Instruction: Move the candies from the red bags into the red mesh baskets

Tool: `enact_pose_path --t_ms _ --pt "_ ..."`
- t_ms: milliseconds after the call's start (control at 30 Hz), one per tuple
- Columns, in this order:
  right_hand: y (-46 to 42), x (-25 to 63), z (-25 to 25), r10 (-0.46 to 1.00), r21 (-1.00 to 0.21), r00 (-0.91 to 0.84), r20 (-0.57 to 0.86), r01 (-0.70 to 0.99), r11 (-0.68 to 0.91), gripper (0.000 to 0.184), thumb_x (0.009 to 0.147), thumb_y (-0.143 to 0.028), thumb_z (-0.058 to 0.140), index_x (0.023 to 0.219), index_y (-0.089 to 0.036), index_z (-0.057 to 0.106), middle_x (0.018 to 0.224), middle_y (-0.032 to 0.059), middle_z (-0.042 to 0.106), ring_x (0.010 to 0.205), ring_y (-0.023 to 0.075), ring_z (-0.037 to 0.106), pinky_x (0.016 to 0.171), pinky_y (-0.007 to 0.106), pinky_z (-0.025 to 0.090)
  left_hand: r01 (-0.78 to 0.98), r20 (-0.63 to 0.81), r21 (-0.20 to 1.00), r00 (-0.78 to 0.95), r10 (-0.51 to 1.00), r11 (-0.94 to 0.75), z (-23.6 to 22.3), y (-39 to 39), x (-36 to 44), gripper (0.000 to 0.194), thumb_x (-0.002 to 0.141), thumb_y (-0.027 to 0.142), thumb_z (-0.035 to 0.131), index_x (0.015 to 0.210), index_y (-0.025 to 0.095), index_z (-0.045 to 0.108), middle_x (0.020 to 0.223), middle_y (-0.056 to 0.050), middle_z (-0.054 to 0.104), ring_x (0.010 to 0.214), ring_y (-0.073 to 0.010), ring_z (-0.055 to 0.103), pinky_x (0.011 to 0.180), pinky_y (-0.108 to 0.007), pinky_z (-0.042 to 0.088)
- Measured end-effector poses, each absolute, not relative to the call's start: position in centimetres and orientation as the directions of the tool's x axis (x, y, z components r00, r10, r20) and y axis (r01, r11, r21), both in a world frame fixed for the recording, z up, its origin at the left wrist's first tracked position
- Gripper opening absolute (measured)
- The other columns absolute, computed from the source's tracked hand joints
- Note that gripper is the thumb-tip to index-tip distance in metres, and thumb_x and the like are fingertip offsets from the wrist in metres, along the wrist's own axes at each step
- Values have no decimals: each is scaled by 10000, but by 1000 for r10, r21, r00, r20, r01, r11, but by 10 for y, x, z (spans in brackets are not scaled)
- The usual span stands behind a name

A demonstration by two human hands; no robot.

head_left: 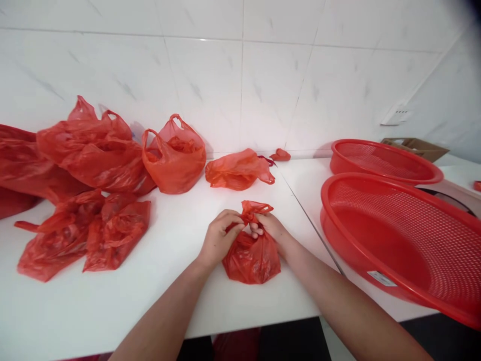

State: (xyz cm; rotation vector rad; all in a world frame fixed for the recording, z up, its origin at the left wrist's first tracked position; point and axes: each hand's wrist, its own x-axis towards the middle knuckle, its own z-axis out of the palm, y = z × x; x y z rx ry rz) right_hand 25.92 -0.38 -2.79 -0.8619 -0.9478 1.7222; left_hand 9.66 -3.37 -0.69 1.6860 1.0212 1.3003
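A filled red plastic bag [252, 263] rests on the white table near its front edge, its top gathered and twisted. From the left, my left hand [221, 238] pinches the gathered neck between thumb and fingers. My right hand [268, 228] is closed around the neck from the other side, its fingertips curled toward me. A short loop of plastic sticks up above both hands. What lies inside the bag is blurred by the red film.
Two more small red bags [116, 228] lie at left, with larger red bags [90, 145] behind them. An upright handled bag [175, 163] and a flattened bag [238, 170] stand by the wall. Red perforated baskets [376, 250] and a cardboard box [421, 148] occupy the right.
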Motion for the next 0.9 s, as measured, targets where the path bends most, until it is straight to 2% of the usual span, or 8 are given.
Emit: enact_pose_path --t_ms 33,100,200,367,533,633,733,900 --pt "-4 260 -27 946 -882 -301 -117 -407 -238 244 691 -372 682 607 -165 583 435 -58 474 352 47 330 416 215 396 128 349 922 134 927 -366 -8 -32 95 100 774 189 616 751 226 706 906 -37 613 881 -183 557 819 -270 401" --pt "-5 262 -26 945 -876 -313 -98 -424 -231 236 695 -366 680 620 -164 585 438 -64 464 354 43 309 414 213 399 132 311 937 98 945 -322 -10 -28 91 43 730 202 672 758 222 698 881 -26 616 816 -168 551 733 -252 404" --pt "-5 266 -24 939 -868 -333 -82 -439 -231 228 722 -367 659 655 -159 594 434 -71 439 356 40 291 404 198 387 188 303 928 127 944 -323 -11 -24 87 197 646 201 749 836 227 699 955 -24 612 828 -165 557 679 -235 407" --pt "-6 268 -24 933 -872 -353 -71 -432 -230 187 753 -327 634 695 -156 586 440 -77 423 357 36 284 402 182 384 249 320 898 196 927 -362 -11 -26 87 75 770 247 631 809 214 686 890 -28 618 825 -166 566 697 -243 416" --pt "-9 267 -22 910 -831 -415 5 -508 -227 153 774 -307 640 791 -166 580 541 -53 522 381 42 337 451 198 419 291 244 913 172 954 -286 -12 -24 86 165 833 331 539 787 195 619 840 -15 625 772 -158 567 702 -265 436" --pt "-12 269 -19 874 -805 -486 4 -520 -286 225 794 -393 628 845 -179 579 593 -34 554 444 70 423 512 219 440 276 181 937 139 974 -213 -14 -23 85 204 836 368 524 768 187 590 778 -10 623 703 -150 557 661 -266 446" --pt "-15 271 -15 840 -821 -541 -35 -464 -333 404 825 -556 541 729 -165 566 526 -27 496 484 99 468 532 228 422 279 153 943 115 981 -180 -14 -23 84 204 825 371 534 757 185 581 742 -1 615 665 -142 549 631 -261 444" --pt "-14 270 -17 876 -854 -482 -10 -452 -258 429 834 -566 539 698 -161 570 491 -36 477 475 98 464 531 227 378 289 143 942 118 983 -172 -15 -24 84 207 817 374 541 739 186 578 708 11 596 640 -131 534 600 -246 435"
